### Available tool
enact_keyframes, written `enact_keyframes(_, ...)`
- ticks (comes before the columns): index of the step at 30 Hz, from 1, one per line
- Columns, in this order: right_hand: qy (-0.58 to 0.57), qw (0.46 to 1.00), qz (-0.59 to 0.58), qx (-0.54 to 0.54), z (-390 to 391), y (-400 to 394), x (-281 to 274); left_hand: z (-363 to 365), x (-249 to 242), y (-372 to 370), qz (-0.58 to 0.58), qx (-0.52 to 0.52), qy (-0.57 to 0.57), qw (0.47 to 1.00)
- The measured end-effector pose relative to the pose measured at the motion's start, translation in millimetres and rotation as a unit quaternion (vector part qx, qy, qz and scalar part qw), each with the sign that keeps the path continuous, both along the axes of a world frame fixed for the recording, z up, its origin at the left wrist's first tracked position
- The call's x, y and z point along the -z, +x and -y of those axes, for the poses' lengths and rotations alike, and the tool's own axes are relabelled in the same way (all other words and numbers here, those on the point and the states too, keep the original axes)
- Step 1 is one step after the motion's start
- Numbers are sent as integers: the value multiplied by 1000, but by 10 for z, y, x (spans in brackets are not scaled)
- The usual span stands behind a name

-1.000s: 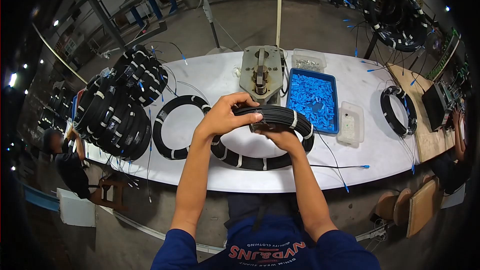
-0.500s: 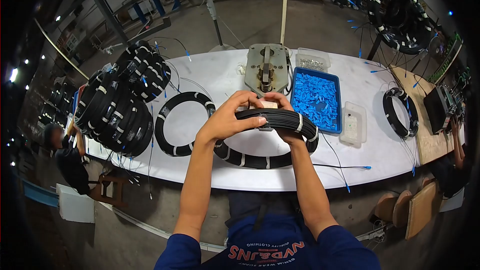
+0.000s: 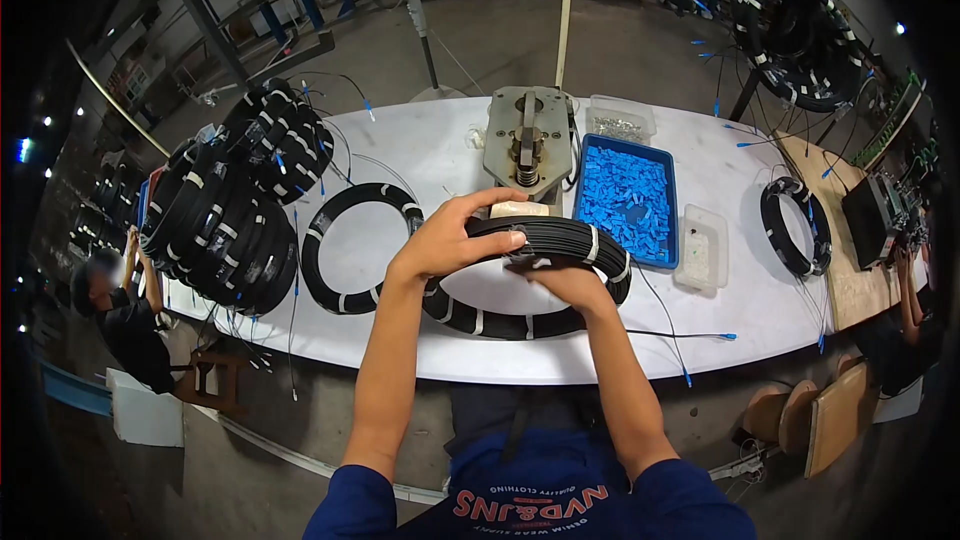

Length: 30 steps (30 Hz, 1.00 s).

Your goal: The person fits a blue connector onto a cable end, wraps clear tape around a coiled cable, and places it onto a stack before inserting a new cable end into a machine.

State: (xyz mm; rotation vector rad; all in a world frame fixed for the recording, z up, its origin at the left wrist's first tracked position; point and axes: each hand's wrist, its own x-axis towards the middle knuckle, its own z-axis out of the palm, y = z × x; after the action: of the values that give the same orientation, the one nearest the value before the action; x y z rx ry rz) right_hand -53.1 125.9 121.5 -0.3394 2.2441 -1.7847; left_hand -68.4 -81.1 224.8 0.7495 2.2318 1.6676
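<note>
My left hand (image 3: pixel 450 238) is closed around the raised far side of a coil of black cable (image 3: pixel 575 240), its thumb pressed on top. The coil's near side rests on the table, bound at intervals with white ties. My right hand (image 3: pixel 575 288) reaches inside the ring, just under the raised cable, with its fingers curled together; what they hold is hidden. Right behind the coil is a pale roll (image 3: pixel 518 209), which looks like tape. A metal press-like machine (image 3: pixel 527 140) stands beyond it. Two cable ends with blue connectors (image 3: pixel 728 337) trail out to the right.
Blue parts fill a blue tray (image 3: pixel 673 210); clear boxes (image 3: pixel 702 280) sit nearby. Another coil (image 3: pixel 315 250) lies left, beside stacked coils (image 3: pixel 225 230). One more coil (image 3: pixel 797 227) lies right. A person (image 3: pixel 125 310) works at left; another person's arm (image 3: pixel 907 300) shows at far right.
My right hand has drawn back from behind the coil, down and toward me into the ring. My left hand keeps its grip, and the raised cable stays nearly in place.
</note>
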Motion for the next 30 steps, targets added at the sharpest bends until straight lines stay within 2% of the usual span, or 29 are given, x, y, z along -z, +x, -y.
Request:
enact_keyframes(2, 145, 981, -19, -128, -108, 275, -574, 19, 22, -9, 19, 1, 7, 1000)
enact_keyframes(3, 119, 961, -62, -243, -209, 316, -624, 21, 29, -10, 38, 3, 15, 999)
enact_keyframes(4, -19, 937, -56, -344, -366, 414, -1010, 14, 25, -27, 34, 5, 18, 999)
enact_keyframes(6, -192, 931, -109, -292, -500, 291, -1158, 10, 21, 3, -26, 8, -4, 1000)
enact_keyframes(8, -77, 981, -166, -65, -485, -9, -1262, 2, 50, 23, -46, -10, 6, 999)
enact_keyframes(10, 85, 976, -193, -44, -451, -354, -1197, 7, 36, 68, -14, -12, -6, 1000)
enact_keyframes(11, 100, 978, -152, -101, -450, -486, -1081, 11, 39, 92, -13, -11, -9, 1000)
enact_keyframes(12, 96, 979, -152, -99, -399, -549, -1049, 13, 40, 108, -37, -20, -9, 999)
enact_keyframes(14, 114, 966, 24, -229, -291, -661, -985, 13, 25, 129, -61, -31, -8, 998)
enact_keyframes(16, 114, 967, 48, -223, -232, -662, -1025, 18, -14, 179, 28, -26, 26, 999)
enact_keyframes(18, 101, 965, 106, -216, -224, -711, -1072, 32, 66, 154, 26, -30, 20, 999)
enact_keyframes(20, 98, 967, 100, -214, -249, -736, -1142, 23, 123, 127, -62, -45, 21, 997)
enact_keyframes(22, 154, 964, 57, -210, -227, -735, -1260, -19, 86, 121, -63, -52, 6, 997)
enact_keyframes(24, 157, 964, 41, -209, -169, -697, -1376, -57, 38, 122, -64, -61, -11, 996)
enact_keyframes(26, 188, 963, -57, -186, -132, -637, -1492, -98, 12, 123, -38, -84, -28, 995)
enact_keyframes(30, 262, 940, -99, -195, -143, -552, -1743, -107, 110, 11, -68, -91, -28, 993)
